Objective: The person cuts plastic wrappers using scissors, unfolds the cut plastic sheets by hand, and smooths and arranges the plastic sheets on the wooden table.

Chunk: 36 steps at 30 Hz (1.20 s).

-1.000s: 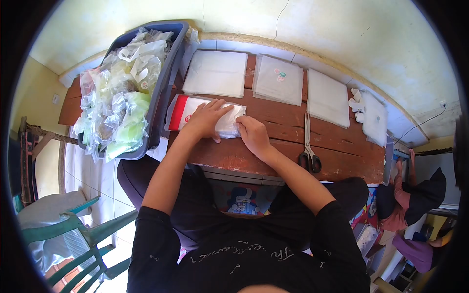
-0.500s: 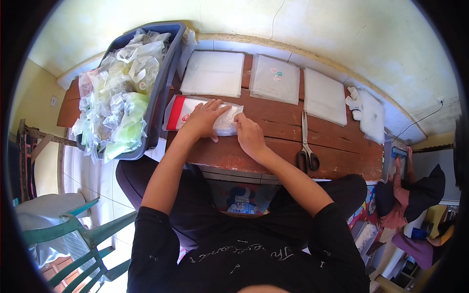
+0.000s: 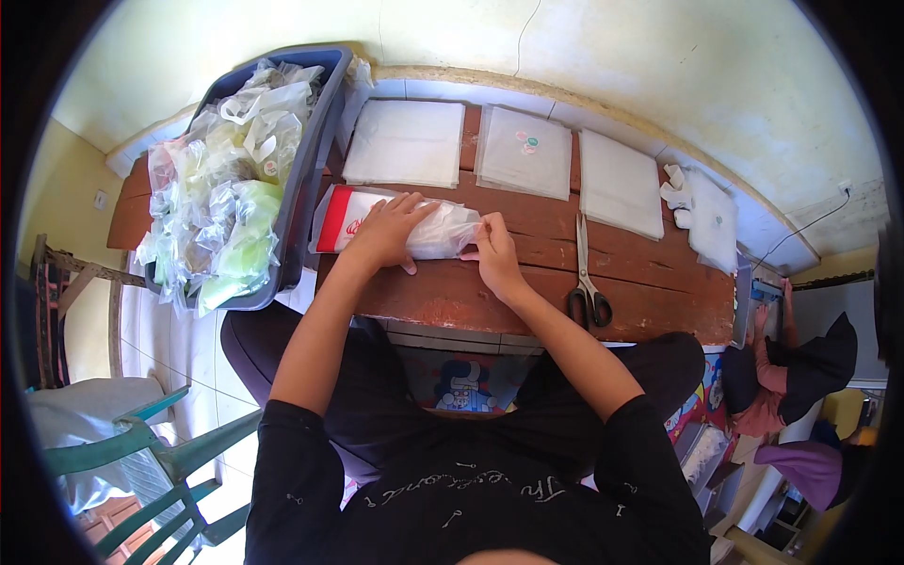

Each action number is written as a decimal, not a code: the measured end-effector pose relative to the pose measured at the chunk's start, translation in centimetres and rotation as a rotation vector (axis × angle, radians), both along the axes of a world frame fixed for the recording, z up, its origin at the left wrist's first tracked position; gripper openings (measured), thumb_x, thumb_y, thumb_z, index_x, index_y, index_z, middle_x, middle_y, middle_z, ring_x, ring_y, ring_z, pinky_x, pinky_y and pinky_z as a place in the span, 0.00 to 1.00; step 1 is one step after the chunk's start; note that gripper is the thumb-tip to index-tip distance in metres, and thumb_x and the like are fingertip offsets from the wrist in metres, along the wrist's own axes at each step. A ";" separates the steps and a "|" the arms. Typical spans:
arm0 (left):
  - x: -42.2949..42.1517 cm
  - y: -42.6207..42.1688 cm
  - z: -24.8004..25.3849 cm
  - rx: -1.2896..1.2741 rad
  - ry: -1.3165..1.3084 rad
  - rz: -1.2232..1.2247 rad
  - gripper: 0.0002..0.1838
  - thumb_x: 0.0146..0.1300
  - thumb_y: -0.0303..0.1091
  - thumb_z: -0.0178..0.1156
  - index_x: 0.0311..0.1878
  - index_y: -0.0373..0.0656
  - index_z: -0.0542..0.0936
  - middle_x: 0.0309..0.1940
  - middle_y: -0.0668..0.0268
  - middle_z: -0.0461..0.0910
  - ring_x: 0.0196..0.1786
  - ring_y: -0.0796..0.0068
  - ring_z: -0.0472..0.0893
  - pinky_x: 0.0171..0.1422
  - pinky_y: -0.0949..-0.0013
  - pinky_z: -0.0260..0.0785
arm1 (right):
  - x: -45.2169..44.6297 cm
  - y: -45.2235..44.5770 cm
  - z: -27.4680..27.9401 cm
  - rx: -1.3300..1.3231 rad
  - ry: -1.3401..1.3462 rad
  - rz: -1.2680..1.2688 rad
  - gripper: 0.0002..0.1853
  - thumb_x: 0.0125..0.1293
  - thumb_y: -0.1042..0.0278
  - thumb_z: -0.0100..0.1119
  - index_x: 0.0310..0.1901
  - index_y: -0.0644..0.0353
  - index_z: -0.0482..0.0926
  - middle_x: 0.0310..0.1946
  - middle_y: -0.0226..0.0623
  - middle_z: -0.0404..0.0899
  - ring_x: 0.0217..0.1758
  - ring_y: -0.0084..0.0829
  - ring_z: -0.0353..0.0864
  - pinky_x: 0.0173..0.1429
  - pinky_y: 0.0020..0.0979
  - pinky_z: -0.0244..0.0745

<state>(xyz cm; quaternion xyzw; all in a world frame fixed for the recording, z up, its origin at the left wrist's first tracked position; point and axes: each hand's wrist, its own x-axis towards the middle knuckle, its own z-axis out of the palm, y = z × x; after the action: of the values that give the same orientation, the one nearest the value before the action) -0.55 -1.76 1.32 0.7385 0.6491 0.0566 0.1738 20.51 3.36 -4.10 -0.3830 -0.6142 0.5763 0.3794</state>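
Observation:
A clear plastic packet [image 3: 441, 231] with a red band and white contents lies at the front left of the wooden table. Spread across its middle, the fingers of my left hand [image 3: 388, 234] press it down. My right hand [image 3: 496, 254] pinches the crinkled right end of the packet between thumb and fingers. To the right of that hand, scissors [image 3: 586, 282] with black handles lie with their blades pointing away from me. Behind the packet is a stack of clear plastic sheets or bags [image 3: 403, 141].
A dark grey tub [image 3: 299, 202] heaped with plastic bags stands at the left. More flat plastic stacks [image 3: 621, 184] line the wall side of the table [image 3: 424, 301]. A green chair [image 3: 169, 452] is at lower left. Other people [image 3: 800, 377] sit at the right.
My right hand has shifted slightly right and away from me, drawing out the packet's end. My left hand stays spread on the packet.

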 end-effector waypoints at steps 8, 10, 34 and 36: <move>0.0 -0.1 -0.2 0.009 0.003 -0.010 0.64 0.23 0.34 0.83 0.74 0.57 0.63 0.73 0.60 0.61 0.74 0.52 0.61 0.77 0.54 0.55 | 1.3 0.8 -0.1 -0.069 0.050 -0.090 0.09 0.77 0.65 0.47 0.40 0.60 0.69 0.23 0.28 0.72 0.23 0.16 0.70 0.23 0.23 0.66; 0.2 0.0 0.1 0.006 0.015 -0.020 0.63 0.25 0.35 0.83 0.74 0.57 0.63 0.72 0.59 0.62 0.74 0.51 0.61 0.77 0.54 0.55 | 1.6 1.0 0.4 -0.042 0.071 -0.110 0.08 0.77 0.66 0.47 0.40 0.59 0.69 0.22 0.26 0.72 0.22 0.15 0.69 0.24 0.23 0.63; 4.7 0.7 -1.4 0.417 -0.284 -0.144 0.28 0.54 0.34 0.68 0.59 0.46 0.74 0.55 0.57 0.78 0.62 0.55 0.74 0.72 0.54 0.59 | 3.8 0.9 5.5 0.397 -0.200 -0.027 0.00 0.68 0.78 0.54 0.38 0.64 0.74 0.24 0.44 0.75 0.25 0.37 0.77 0.32 0.34 0.72; 4.7 0.8 -1.4 0.421 -0.290 -0.147 0.27 0.53 0.34 0.68 0.58 0.45 0.75 0.54 0.57 0.78 0.62 0.56 0.74 0.71 0.55 0.60 | 4.0 1.1 5.7 0.450 -0.189 -0.059 0.00 0.68 0.77 0.54 0.38 0.64 0.74 0.24 0.43 0.75 0.25 0.34 0.78 0.31 0.34 0.72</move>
<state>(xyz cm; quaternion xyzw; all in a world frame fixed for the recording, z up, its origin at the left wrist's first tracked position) 4.11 -0.97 -0.04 0.7876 0.5359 0.2830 0.1112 24.49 4.50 1.61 -0.3589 -0.7482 0.3753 0.4128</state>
